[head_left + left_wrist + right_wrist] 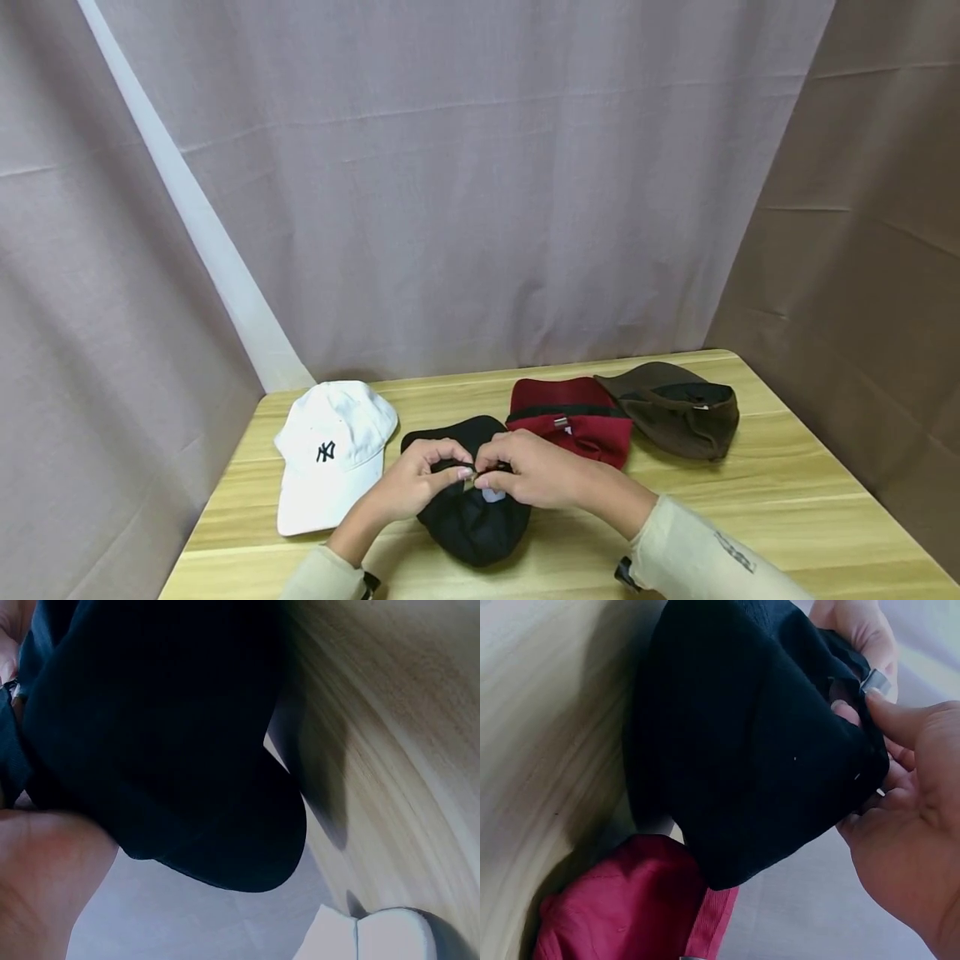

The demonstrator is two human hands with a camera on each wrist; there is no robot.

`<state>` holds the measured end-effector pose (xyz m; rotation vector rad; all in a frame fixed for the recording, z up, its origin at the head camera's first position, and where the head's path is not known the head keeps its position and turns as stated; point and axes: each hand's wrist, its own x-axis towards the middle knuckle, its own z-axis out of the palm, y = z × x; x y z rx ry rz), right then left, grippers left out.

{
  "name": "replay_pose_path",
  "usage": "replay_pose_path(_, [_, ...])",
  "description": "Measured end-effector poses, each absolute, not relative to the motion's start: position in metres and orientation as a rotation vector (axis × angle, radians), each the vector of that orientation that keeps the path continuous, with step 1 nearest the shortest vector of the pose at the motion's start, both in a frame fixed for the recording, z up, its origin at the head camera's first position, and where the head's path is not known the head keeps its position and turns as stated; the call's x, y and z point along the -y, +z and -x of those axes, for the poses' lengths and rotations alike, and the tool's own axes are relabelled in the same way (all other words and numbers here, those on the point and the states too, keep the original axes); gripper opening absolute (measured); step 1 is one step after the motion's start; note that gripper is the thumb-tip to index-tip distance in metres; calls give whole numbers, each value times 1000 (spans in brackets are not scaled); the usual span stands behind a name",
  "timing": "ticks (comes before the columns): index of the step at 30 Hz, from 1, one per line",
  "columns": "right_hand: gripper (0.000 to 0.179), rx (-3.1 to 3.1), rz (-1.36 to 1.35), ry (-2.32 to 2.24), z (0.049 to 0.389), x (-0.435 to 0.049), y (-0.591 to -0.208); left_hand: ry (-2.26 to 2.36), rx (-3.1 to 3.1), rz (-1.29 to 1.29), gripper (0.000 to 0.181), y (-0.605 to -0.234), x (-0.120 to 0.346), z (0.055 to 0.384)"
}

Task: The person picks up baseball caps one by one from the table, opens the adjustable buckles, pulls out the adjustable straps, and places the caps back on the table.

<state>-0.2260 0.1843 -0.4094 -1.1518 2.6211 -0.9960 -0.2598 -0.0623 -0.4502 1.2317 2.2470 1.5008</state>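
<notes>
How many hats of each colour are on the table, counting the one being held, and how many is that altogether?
White hat: 1
Black hat: 1
Red hat: 1
Brown hat: 1
Total: 4 hats

Both hands (pixel 417 480) (pixel 536 471) on black cap (pixel 478 525) beside red cap (pixel 588 429)

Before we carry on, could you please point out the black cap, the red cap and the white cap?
Black cap (pixel 480 529): head view, on its crown.
Red cap (pixel 602 435): head view, on its crown.
White cap (pixel 349 428): head view, on the front of its crown.
</notes>
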Motion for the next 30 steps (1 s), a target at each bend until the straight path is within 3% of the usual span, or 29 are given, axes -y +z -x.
replay_pose_path(30, [12, -2543, 1122, -1176, 223, -185, -416, 1504, -2258, -1277, 11, -451, 66, 258])
